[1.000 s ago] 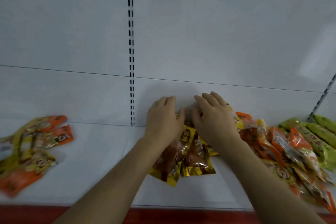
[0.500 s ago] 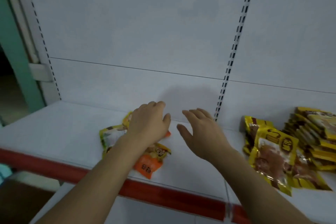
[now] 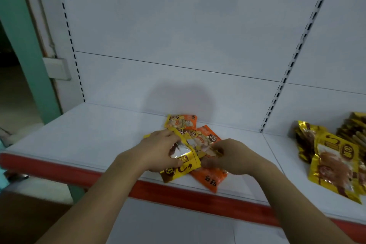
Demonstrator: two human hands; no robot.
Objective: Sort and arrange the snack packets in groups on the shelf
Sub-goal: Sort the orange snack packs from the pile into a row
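A small pile of orange and yellow snack packets (image 3: pixel 200 136) lies on the white shelf (image 3: pixel 95 136) near its front edge. My left hand (image 3: pixel 158 150) grips a yellow packet (image 3: pixel 182 162) at the pile's left side, lifting its edge. My right hand (image 3: pixel 235 156) pinches a packet at the pile's right side, above an orange packet (image 3: pixel 210 178) that lies flat. A separate group of gold-yellow packets (image 3: pixel 334 162) leans at the far right of the shelf.
The shelf has a red front strip (image 3: pixel 188 196) and a white back panel with slotted uprights (image 3: pixel 285 79). A green door frame (image 3: pixel 25 45) stands at the left. A lower white shelf (image 3: pixel 168 224) shows beneath.
The view swung left from the gold packets to the orange and yellow pile. Both hands went from flat over the shelf to gripping packets in that pile.
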